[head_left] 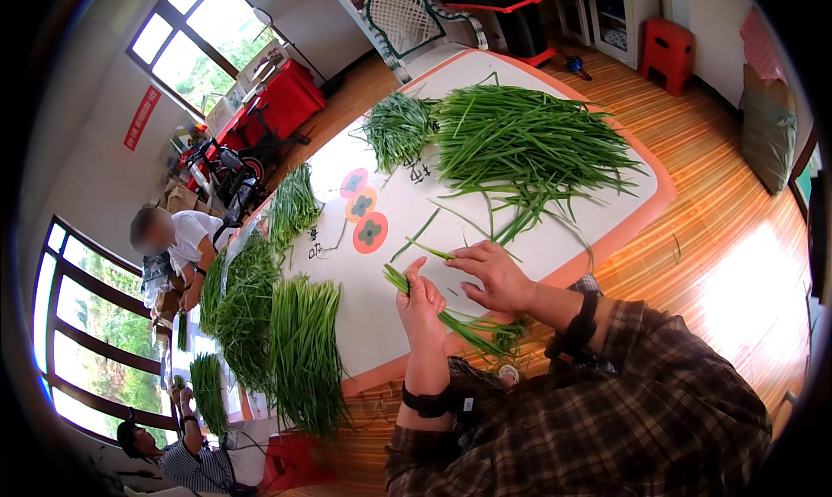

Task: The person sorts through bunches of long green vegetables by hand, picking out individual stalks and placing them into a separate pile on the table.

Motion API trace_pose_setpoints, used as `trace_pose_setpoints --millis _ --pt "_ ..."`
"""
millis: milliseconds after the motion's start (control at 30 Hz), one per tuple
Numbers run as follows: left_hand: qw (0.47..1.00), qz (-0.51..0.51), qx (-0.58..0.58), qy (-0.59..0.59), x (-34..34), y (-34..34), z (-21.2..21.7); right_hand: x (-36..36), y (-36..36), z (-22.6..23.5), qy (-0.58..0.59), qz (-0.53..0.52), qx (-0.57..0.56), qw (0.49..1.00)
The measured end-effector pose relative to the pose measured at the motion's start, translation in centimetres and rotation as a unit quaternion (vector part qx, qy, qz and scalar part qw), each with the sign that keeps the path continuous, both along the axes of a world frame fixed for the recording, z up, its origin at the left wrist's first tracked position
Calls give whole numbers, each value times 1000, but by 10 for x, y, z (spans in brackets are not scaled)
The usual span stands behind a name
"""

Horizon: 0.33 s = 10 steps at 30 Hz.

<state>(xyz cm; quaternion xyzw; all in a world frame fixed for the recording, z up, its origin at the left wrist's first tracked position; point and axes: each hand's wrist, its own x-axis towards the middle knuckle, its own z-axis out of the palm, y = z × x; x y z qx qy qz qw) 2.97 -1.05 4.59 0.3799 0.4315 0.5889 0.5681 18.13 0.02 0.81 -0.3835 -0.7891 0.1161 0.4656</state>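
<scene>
My left hand (420, 305) is closed around a small bunch of garlic chives (477, 331). The cut ends stick out above the fist, and the leaves hang down to the right over the table's near edge. Just right of it, my right hand (494, 276) pinches a single chive stalk (431, 249) that points left over the tabletop. A few loose blades lie beyond my hands. Farther back spreads a large pile of garlic chives (529, 137), with a smaller pile (399, 129) to its left.
The white table (390, 311) has an orange border. Along its left side lie a neat chive bundle (305, 350), a looser heap (244, 302) and a small bundle (293, 207). Two people sit at the left, handling chives. A white chair (403, 29) and red stool (667, 55) stand behind.
</scene>
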Motion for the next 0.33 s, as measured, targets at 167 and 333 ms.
trace_pose_setpoints --millis 167,333 --pt "998 19 26 44 10 8 -9 -1 1 -2 1 39 18 999" --pt "996 -7 31 85 13 10 -14 0 0 -3 -6 56 6 998"
